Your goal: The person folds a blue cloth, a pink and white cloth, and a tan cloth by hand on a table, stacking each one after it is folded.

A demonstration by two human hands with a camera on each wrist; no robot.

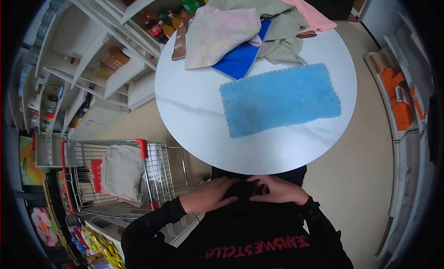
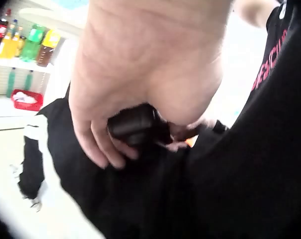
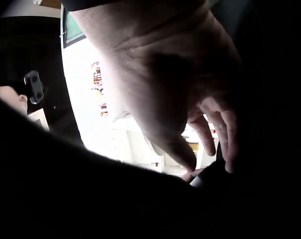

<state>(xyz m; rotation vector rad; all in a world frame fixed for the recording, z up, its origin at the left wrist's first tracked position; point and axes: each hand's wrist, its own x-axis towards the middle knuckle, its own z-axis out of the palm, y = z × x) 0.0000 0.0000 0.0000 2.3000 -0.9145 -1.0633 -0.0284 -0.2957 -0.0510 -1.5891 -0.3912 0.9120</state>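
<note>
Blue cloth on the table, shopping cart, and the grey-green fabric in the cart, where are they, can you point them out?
Blue cloth [image 1: 282, 100]: head view, middle of its surface.
Shopping cart [image 1: 144, 149]: head view, red corner piece.
Grey-green fabric [image 1: 122, 169]: head view, middle of its upper side.

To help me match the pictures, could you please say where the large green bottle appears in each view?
Head: the large green bottle is at the top edge, left of centre.
Left wrist: upper left, on the upper shelf.
Right wrist: I cannot make it out.
Landmark: the red-labelled cola bottle, left of it in both other views.
</note>
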